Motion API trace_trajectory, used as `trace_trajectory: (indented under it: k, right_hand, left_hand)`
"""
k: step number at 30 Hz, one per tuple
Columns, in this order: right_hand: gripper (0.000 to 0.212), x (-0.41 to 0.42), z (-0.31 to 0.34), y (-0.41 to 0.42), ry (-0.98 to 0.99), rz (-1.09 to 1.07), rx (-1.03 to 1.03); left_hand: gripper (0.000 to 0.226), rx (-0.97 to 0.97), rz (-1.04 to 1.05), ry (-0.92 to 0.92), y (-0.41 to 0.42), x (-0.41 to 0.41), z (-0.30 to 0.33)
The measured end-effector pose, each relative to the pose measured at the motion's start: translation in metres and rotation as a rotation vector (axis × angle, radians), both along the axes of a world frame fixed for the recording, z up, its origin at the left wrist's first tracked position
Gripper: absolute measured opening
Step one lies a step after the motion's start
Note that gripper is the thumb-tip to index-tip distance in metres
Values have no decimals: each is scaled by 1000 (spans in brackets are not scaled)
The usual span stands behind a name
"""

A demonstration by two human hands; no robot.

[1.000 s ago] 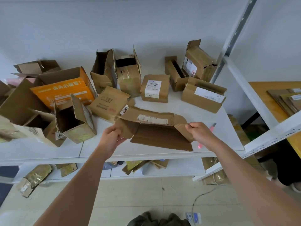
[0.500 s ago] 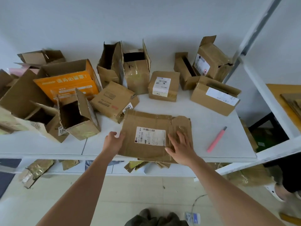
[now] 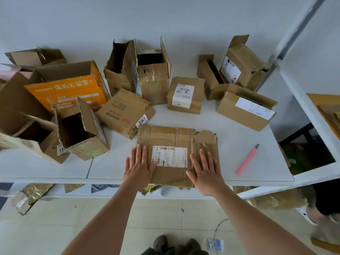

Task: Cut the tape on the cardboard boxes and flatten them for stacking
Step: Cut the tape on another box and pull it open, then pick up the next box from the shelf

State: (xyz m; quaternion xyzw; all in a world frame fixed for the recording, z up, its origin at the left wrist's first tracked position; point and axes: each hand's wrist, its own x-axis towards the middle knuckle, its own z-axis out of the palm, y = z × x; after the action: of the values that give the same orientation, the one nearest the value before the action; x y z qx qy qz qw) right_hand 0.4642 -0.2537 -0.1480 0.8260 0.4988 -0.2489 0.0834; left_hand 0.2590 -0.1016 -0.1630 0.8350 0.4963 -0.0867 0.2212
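- Pressing my left hand (image 3: 139, 167) and right hand (image 3: 206, 171), fingers spread flat, on the flattened box (image 3: 176, 140) at the tabletop (image 3: 239, 137) edge;
- pink cutter (image 3: 247, 160) lies just right of it, apart.

A flattened cardboard box (image 3: 176, 144) was pressed flat against the white tabletop (image 3: 239, 140) by the left hand (image 3: 138, 167) and the right hand (image 3: 207, 172), fingers straight, either side of its white shipping label (image 3: 170, 156). A pink utility knife (image 3: 247, 160) was seen lying apart to the right, and opened boxes (image 3: 154, 74) were ranged behind.
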Motion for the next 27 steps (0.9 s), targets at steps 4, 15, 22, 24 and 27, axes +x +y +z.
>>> trace_trajectory:
  k: [4, 15, 22, 24, 27]
  right_hand:
    - [63, 0, -3, 3, 20, -14, 9]
    - [91, 36, 63, 11, 268, -159, 430]
    - [72, 74, 137, 23, 305, -26, 420]
    - [17, 61, 143, 27, 488, 0, 516]
    - [3, 31, 148, 41, 474, 52, 712]
  left_hand:
    - [89, 48, 111, -141, -2, 1, 9]
    - [5, -173, 659, -673, 5, 10, 76]
    - [14, -46, 264, -820, -5, -7, 175]
    - [23, 59, 270, -830, -4, -19, 198]
    - [21, 302, 433, -884, -1, -48, 215]
